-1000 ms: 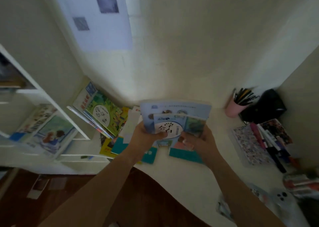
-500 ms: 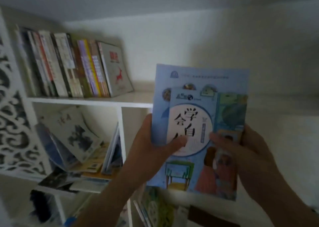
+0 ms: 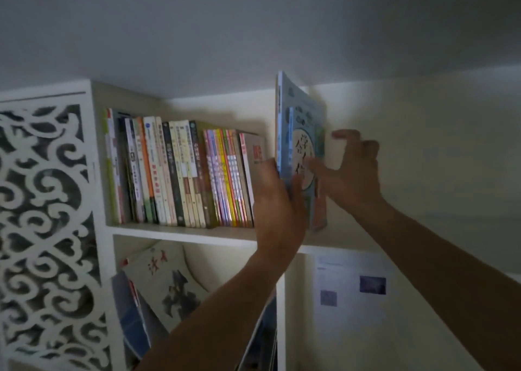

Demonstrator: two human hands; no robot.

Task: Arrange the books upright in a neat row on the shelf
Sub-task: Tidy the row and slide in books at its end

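From the head camera, the left hand (image 3: 277, 201) is gripping a pair of thin blue books (image 3: 303, 150), its fingers behind them and its thumb wrapping across the front cover near the lower half. The books are standing upright above the shelf (image 3: 180, 233), their bottom edge appearing to sit on the board, though the hand is hiding part of that contact. They are sitting just to the right of the row of books (image 3: 180, 173), with the smaller blue book lying in front of the taller one. The right hand (image 3: 348, 170) is hovering beside the books' front cover with its fingers loosely curled and spread; its thumb is touching or nearly touching the cover, and it is gripping nothing. The row is standing upright against the left wall of the compartment, next to a white carved panel (image 3: 48, 229). In the compartment below, a pale book with an ink-style picture (image 3: 166, 283) is leaning at a slant. To the right, a printed sheet (image 3: 352, 289) is hanging on the wall.
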